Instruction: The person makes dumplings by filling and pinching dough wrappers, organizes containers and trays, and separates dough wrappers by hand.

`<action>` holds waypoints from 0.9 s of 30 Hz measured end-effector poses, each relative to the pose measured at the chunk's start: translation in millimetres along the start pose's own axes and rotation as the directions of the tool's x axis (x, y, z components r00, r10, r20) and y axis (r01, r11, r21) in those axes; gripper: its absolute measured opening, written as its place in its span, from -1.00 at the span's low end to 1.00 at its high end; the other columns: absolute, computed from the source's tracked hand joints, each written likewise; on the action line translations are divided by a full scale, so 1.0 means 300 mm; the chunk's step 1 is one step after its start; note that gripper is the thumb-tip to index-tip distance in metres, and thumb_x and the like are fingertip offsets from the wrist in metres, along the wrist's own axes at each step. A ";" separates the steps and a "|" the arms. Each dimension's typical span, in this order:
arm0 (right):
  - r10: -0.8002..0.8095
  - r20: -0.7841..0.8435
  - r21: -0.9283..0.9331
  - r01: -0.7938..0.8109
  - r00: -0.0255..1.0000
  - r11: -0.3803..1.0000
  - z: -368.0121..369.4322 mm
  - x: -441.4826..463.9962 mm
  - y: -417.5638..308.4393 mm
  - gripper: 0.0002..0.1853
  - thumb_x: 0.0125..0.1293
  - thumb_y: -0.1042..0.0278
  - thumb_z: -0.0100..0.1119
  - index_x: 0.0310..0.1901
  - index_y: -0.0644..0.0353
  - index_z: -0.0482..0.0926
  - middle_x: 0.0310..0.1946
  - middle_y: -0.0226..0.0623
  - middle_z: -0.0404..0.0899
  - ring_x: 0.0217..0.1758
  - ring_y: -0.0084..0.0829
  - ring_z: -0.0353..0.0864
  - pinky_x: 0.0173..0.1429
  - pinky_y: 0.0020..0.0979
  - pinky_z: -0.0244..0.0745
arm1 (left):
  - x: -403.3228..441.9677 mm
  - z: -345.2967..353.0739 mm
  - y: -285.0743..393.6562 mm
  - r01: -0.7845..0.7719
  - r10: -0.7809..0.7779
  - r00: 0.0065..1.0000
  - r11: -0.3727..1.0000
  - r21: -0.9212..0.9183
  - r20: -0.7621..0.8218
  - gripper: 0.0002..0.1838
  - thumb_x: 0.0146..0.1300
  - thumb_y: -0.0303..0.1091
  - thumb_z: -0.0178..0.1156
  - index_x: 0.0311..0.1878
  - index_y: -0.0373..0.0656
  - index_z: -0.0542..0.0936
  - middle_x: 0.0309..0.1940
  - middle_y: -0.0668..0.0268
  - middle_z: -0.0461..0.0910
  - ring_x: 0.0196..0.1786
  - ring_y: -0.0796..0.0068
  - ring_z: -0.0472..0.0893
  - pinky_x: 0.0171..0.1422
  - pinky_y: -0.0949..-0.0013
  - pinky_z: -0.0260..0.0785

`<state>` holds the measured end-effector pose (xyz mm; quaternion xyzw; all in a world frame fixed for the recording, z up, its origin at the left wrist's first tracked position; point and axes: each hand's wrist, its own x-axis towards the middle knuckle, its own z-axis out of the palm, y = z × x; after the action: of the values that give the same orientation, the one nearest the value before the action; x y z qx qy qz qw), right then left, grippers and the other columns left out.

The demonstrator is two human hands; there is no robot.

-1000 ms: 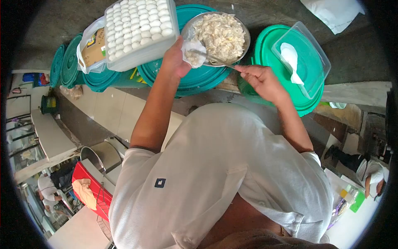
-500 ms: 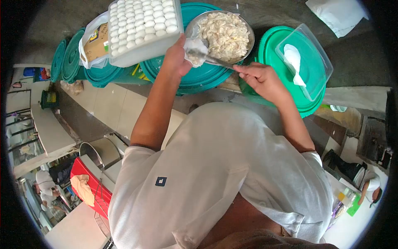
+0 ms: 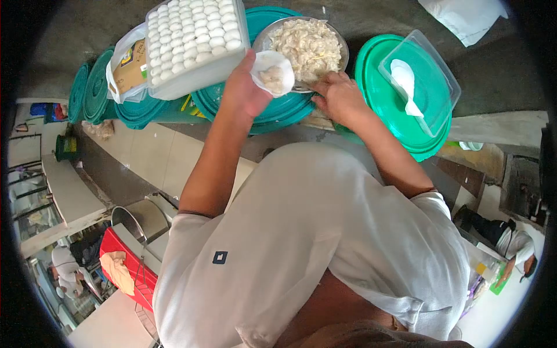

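Upper centre: left hand (image 3: 245, 87) cups wrapper (image 3: 270, 61), best kept level; right hand (image 3: 341, 100), at bowl (image 3: 346, 55), has an indiscernible grip.

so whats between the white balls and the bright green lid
In the head view: the metal bowl of pale mixture over a teal lid, the left hand with its white wrapper, and the right hand.

Both arms (image 3: 208, 162) stretched forward; left grip (image 3: 246, 91) cupped; right grip (image 3: 341, 98) palm-down, curled.
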<state>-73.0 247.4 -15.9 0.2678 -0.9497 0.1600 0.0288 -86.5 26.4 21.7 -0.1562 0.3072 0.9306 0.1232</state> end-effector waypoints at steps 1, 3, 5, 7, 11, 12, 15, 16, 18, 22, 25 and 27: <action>-0.112 -0.168 -0.045 0.106 0.980 0.993 -0.011 0.004 -0.032 -0.73 0.16 0.22 0.24 -0.15 0.15 0.63 -0.30 -0.06 0.58 -0.19 -0.01 0.59 -0.11 -0.06 0.51 | -0.012 0.005 -0.004 -0.002 0.002 1.000 1.000 0.000 -0.001 -0.48 0.51 -0.07 -0.16 0.29 -0.33 0.26 0.21 0.01 0.41 0.26 0.05 0.43 0.36 -0.06 0.26; -0.121 -0.210 0.124 0.149 0.970 0.981 -0.031 0.020 -0.094 -0.72 0.10 0.26 0.31 -0.18 0.19 0.57 -0.27 -0.08 0.53 -0.15 0.00 0.56 -0.10 -0.08 0.51 | -0.027 0.013 -0.010 0.049 -0.037 0.994 0.993 -0.110 0.105 -0.51 0.52 -0.12 -0.17 0.28 -0.33 0.26 0.24 0.03 0.38 0.27 0.06 0.41 0.37 -0.06 0.26; -0.039 -0.294 0.433 0.169 0.955 0.886 -0.037 0.019 -0.145 -0.66 0.07 0.32 0.34 -0.13 0.23 0.51 -0.28 -0.08 0.54 -0.17 -0.02 0.57 -0.12 -0.11 0.52 | -0.051 0.039 -0.020 0.043 -0.033 0.996 0.992 -0.118 0.086 -0.51 0.52 -0.12 -0.18 0.30 -0.33 0.25 0.25 0.03 0.38 0.28 0.06 0.41 0.37 -0.06 0.26; -0.040 -0.306 0.421 0.173 0.951 0.891 -0.034 0.017 -0.155 -0.60 0.08 0.33 0.34 -0.06 0.23 0.47 -0.28 -0.10 0.54 -0.17 -0.03 0.57 -0.13 -0.12 0.52 | -0.061 0.049 -0.027 0.030 -0.022 0.998 0.992 -0.126 0.060 -0.50 0.52 -0.12 -0.19 0.31 -0.33 0.23 0.25 0.03 0.37 0.28 0.05 0.41 0.38 -0.05 0.25; -0.069 -0.401 0.400 0.243 0.913 0.884 -0.043 0.012 -0.163 -0.67 0.11 0.39 0.31 -0.08 0.23 0.50 -0.27 -0.12 0.56 -0.20 -0.06 0.58 -0.17 -0.14 0.52 | -0.057 0.035 -0.031 0.000 0.013 0.994 0.994 -0.110 0.112 -0.43 0.51 -0.04 -0.23 0.30 -0.38 0.24 0.20 -0.02 0.42 0.25 0.00 0.44 0.35 -0.06 0.28; -0.086 -0.435 0.417 0.286 0.896 0.863 -0.045 0.012 -0.164 -0.72 0.13 0.42 0.28 -0.11 0.23 0.52 -0.27 -0.13 0.56 -0.21 -0.07 0.59 -0.18 -0.15 0.53 | -0.054 0.030 -0.031 -0.002 0.013 0.992 0.996 -0.086 0.129 -0.42 0.51 -0.02 -0.24 0.30 -0.38 0.24 0.19 -0.03 0.43 0.23 -0.01 0.46 0.34 -0.07 0.29; -0.130 -0.465 0.395 0.337 0.875 0.855 -0.057 0.018 -0.167 -0.82 0.16 0.45 0.24 -0.19 0.24 0.55 -0.30 -0.14 0.57 -0.24 -0.08 0.60 -0.21 -0.17 0.53 | -0.068 0.034 -0.033 -0.004 0.005 0.987 1.000 -0.010 0.158 -0.42 0.51 0.00 -0.27 0.30 -0.35 0.25 0.17 0.00 0.46 0.18 -0.01 0.50 0.29 -0.06 0.33; -0.128 -0.466 0.395 0.336 0.876 0.855 -0.056 0.020 -0.165 -0.82 0.16 0.45 0.24 -0.19 0.24 0.55 -0.30 -0.14 0.57 -0.24 -0.08 0.60 -0.21 -0.17 0.53 | -0.074 0.041 -0.035 -0.002 0.004 0.987 1.000 -0.009 0.158 -0.42 0.51 0.00 -0.27 0.30 -0.35 0.25 0.17 0.00 0.46 0.18 -0.01 0.50 0.29 -0.06 0.33; -0.128 -0.486 0.395 0.348 0.865 0.850 -0.053 0.026 -0.156 -0.87 0.18 0.46 0.23 -0.23 0.24 0.56 -0.33 -0.14 0.57 -0.25 -0.09 0.60 -0.22 -0.17 0.53 | -0.094 0.058 -0.036 0.021 -0.023 0.993 1.000 0.014 0.112 -0.46 0.51 -0.01 -0.23 0.27 -0.29 0.30 0.15 0.04 0.48 0.17 0.04 0.51 0.24 -0.05 0.36; -0.112 -0.438 0.414 0.311 0.892 0.856 -0.055 0.028 -0.130 -0.87 0.20 0.45 0.23 -0.22 0.25 0.57 -0.38 -0.11 0.56 -0.27 -0.07 0.60 -0.22 -0.20 0.53 | -0.129 0.075 -0.057 0.037 -0.037 0.999 0.998 0.058 0.002 -0.54 0.51 -0.07 -0.14 0.25 -0.23 0.32 0.10 0.17 0.51 0.11 0.17 0.53 0.12 0.05 0.42; 0.070 -0.403 0.597 0.204 0.912 0.776 -0.044 0.028 -0.131 -0.88 0.24 0.44 0.21 -0.23 0.29 0.57 -0.42 -0.12 0.57 -0.31 -0.17 0.61 -0.23 -0.28 0.52 | -0.134 0.047 -0.079 0.057 -0.058 0.998 0.986 0.154 0.001 -0.57 0.47 -0.03 -0.05 0.16 -0.17 0.40 0.02 0.27 0.56 0.03 0.30 0.54 -0.02 0.16 0.42; 0.320 -0.010 0.854 -0.158 0.947 0.495 -0.058 0.024 -0.139 -0.88 0.27 0.43 0.20 -0.26 0.32 0.57 -0.43 -0.15 0.58 -0.34 -0.29 0.60 -0.22 -0.35 0.49 | -0.137 0.050 -0.093 0.032 -0.028 0.999 0.989 0.147 -0.025 -0.60 0.45 -0.01 -0.02 0.10 -0.12 0.44 -0.03 0.32 0.58 -0.03 0.38 0.54 -0.11 0.25 0.38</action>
<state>-58.2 215.9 13.6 0.0992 -0.7747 0.6227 -0.0471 -42.7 51.9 33.3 -0.1621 0.3742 0.9015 0.1449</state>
